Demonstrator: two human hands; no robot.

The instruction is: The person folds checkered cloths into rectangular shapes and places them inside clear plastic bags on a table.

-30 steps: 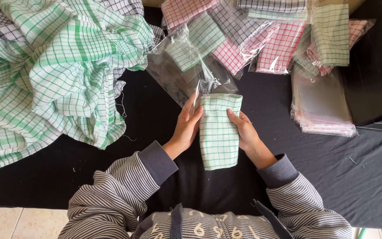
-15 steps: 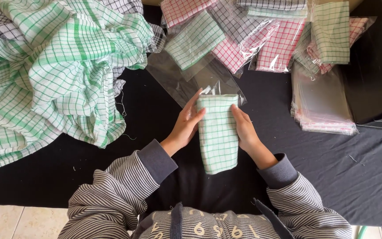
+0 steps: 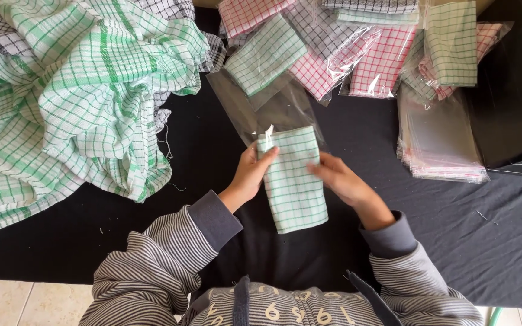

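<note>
Folded green-checked cloth (image 3: 293,184) between both hands, left hand (image 3: 252,174) pinching its upper left edge, right hand (image 3: 341,178) gripping its right edge, top tucked into clear plastic bag (image 3: 270,105).

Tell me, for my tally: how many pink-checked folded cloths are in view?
3, maybe more hidden: one at top centre, one in the middle, one at the far right behind a green cloth.

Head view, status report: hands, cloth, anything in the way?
Left hand and right hand grip folded green-checked cloth. Top edge at clear bag mouth. Nothing in the way.
</note>
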